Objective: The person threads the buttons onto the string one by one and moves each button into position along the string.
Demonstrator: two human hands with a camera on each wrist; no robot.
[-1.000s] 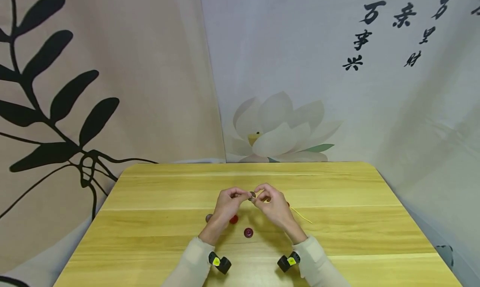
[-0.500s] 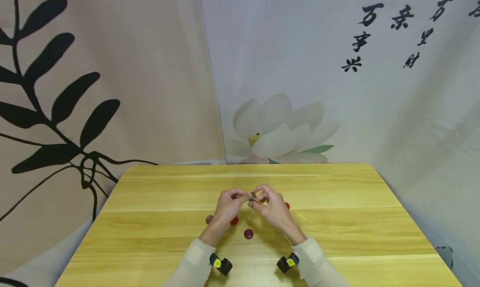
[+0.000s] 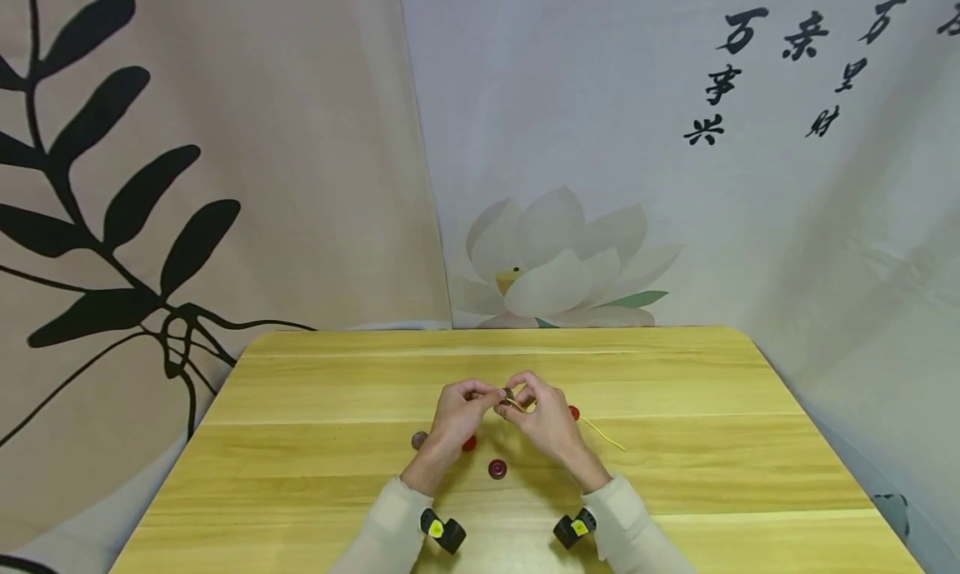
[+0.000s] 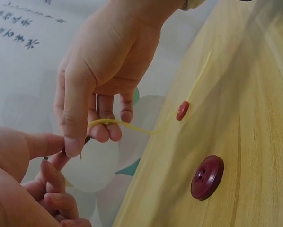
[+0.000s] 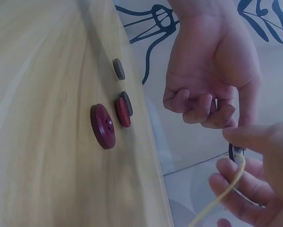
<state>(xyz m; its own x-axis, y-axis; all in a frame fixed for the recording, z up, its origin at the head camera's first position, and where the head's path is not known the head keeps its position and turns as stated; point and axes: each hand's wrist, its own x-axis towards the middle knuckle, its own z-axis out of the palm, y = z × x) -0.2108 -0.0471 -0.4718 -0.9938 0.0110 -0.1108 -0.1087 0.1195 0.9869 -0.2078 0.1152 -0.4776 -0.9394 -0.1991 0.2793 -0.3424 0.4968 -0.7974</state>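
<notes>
In the head view my left hand (image 3: pixel 456 417) and right hand (image 3: pixel 551 421) meet above the table, fingertips together at a small dark button (image 5: pixel 232 152). Thumb and fingers of both hands pinch around it, hiding most of its face. A yellow cord (image 5: pixel 223 193) runs from the button through my right fingers. Farther along the cord, a red button (image 4: pixel 182 110) is strung, with the loose tail beyond it. My left fingertips' exact hold, on the button or the cord's end, is partly hidden.
On the wooden table (image 3: pixel 712 441) lie a maroon button (image 3: pixel 497 469), another red button (image 5: pixel 123 112) with a dark button (image 5: pixel 127 102) behind it, and a grey-brown button (image 3: pixel 419 440). A printed curtain (image 3: pixel 337 182) hangs behind the table.
The yellow cord now shows between the dark button and my right fingers, where it was hardly visible a second ago. Both hands stay almost in place, and the loose buttons lie still.
</notes>
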